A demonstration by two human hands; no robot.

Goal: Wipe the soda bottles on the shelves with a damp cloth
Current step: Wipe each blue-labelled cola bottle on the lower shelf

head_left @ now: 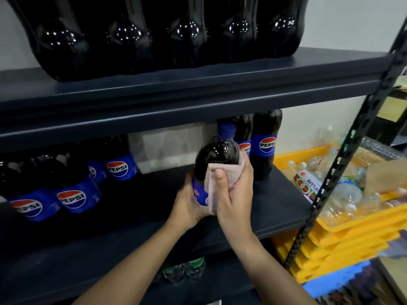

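While the left hand [189, 203] wraps its curled fingers round the lower body of a Pepsi bottle [214, 157], gripping it over the glossy blue label, the right hand [236, 194] presses a pale pink cloth [217, 183] against the bottle's front, its fingers curved round the folded fabric and its thumb lying flat on top. That cloth looks soft and matte, and one end hangs down between the two hands. Held just above the middle shelf [275, 205], the bottle is dark, smooth plastic with a rounded shoulder that catches small highlights, and a blue screw cap [226, 130] tops it.

At about one o'clock from the held bottle, two more upright Pepsi bottles [265, 146] stand together at the back of the shelf, just beside it. Round at nine o'clock a cluster of Pepsi bottles on the left [74, 194] fills that end of the same dark, flat shelf, their labels facing out. Up at twelve o'clock, the upper shelf [198, 84] carries a row of large dark bottle bases [185, 34], bulbous and shiny.

Off at three o'clock, beyond a black perforated metal upright [343, 155], stacked yellow plastic trays [352, 234] hold clear, crinkled empty bottles [343, 190]. Down at six o'clock, green bottles [187, 269] show on the shelf below
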